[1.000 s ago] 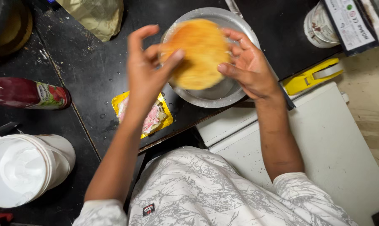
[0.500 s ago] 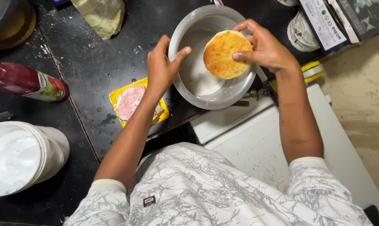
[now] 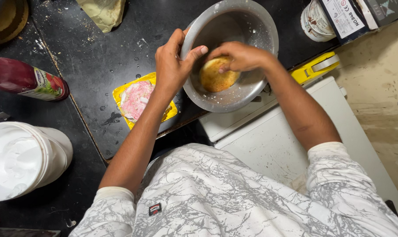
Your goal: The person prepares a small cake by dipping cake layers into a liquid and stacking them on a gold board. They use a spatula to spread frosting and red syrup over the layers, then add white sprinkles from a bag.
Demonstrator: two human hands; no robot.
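patty (image 3: pixel 217 78): round, golden-crumbed, inside bowl | bowl (image 3: pixel 251 30): steel, tilted, counter edge

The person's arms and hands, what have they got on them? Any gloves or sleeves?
No gloves: the left hand and the right hand are bare, with no rings or watch in view. The forearms are bare too. Short sleeves end near the elbows, white with a grey cracked, marble-like pattern.
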